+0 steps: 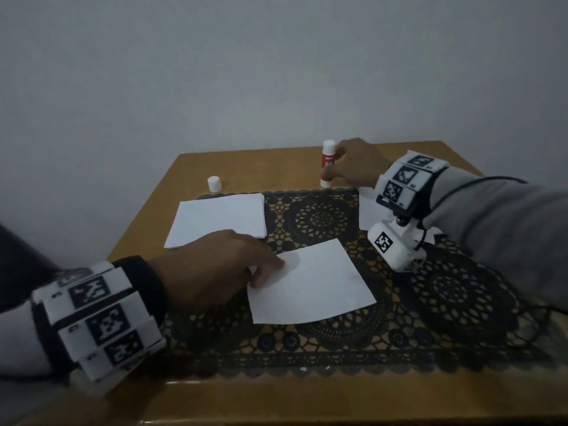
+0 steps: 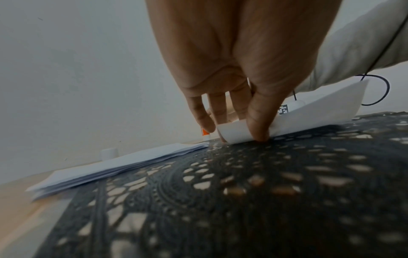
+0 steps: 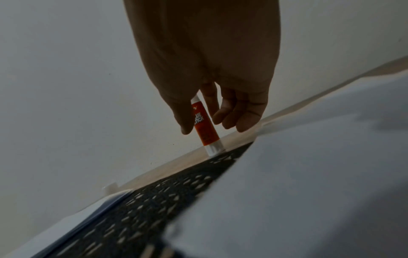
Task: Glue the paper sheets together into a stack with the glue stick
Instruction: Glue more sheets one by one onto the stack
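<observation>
With the left hand (image 1: 215,265) pinching the sheet (image 1: 310,284) at centre frame, the right hand (image 1: 353,164), closing on the glue stick (image 1: 327,162), should grip low and lift straight.
</observation>
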The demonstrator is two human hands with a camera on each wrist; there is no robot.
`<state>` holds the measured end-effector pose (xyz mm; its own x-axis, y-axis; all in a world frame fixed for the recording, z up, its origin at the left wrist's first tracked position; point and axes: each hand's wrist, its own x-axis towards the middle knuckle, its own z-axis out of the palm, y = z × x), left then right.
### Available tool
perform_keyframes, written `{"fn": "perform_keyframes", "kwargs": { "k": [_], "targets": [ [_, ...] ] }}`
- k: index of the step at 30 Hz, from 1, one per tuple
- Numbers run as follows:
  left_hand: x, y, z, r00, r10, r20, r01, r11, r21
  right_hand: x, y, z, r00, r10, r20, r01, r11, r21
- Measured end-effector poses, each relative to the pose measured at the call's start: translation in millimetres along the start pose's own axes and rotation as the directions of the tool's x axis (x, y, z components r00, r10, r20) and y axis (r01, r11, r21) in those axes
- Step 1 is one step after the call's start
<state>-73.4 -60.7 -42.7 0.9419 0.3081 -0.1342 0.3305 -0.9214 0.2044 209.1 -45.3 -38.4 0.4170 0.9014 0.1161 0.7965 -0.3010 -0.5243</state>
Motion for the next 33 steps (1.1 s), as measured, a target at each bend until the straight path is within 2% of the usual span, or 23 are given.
{"fn": "perform_keyframes", "kwargs": {
  "k": [3, 5, 10, 13, 16, 18, 21, 24, 33],
  "targets": [
    [3, 0, -2, 0.996, 0.068, -0.060, -0.071, 0.997, -0.041, 6, -2, 7, 0.999, 0.038, 0.007, -0.038, 0.998, 0.048],
    [3, 2, -2, 0.996, 0.066, -0.063, -0.068, 0.997, -0.027, 6, -2, 8, 0.999, 0.032, -0.005, -0.031, 0.997, 0.076],
    [0, 1, 0, 0.998, 0.063, -0.010, -0.063, 0.998, 0.006, -11, -8, -2, 0.994, -0.055, -0.097, 0.067, 0.991, 0.120],
    [-6, 11, -1, 0.999, 0.034, 0.000, -0.034, 0.996, 0.085, -30, -16, -12, 0.985, -0.128, -0.113, 0.138, 0.987, 0.078],
    [-15, 28, 4, 1.000, 0.016, 0.027, -0.019, 0.993, 0.113, -52, -26, -19, 0.976, -0.213, -0.046, 0.216, 0.975, 0.051],
    [-23, 42, 13, 0.994, 0.005, 0.111, -0.016, 0.995, 0.099, -68, -31, -23, 0.960, -0.275, 0.054, 0.270, 0.960, 0.080],
    [-31, 62, 29, 0.971, -0.027, 0.239, -0.005, 0.991, 0.133, -93, -39, -26, 0.904, -0.388, 0.181, 0.380, 0.922, 0.077],
    [-35, 75, 34, 0.958, -0.076, 0.275, 0.031, 0.986, 0.163, -108, -48, -17, 0.867, -0.462, 0.186, 0.464, 0.885, 0.034],
    [-32, 74, 27, 0.946, -0.076, 0.316, 0.036, 0.991, 0.132, -122, -68, 29, 0.841, -0.491, 0.228, 0.487, 0.870, 0.077]
  ]
}}
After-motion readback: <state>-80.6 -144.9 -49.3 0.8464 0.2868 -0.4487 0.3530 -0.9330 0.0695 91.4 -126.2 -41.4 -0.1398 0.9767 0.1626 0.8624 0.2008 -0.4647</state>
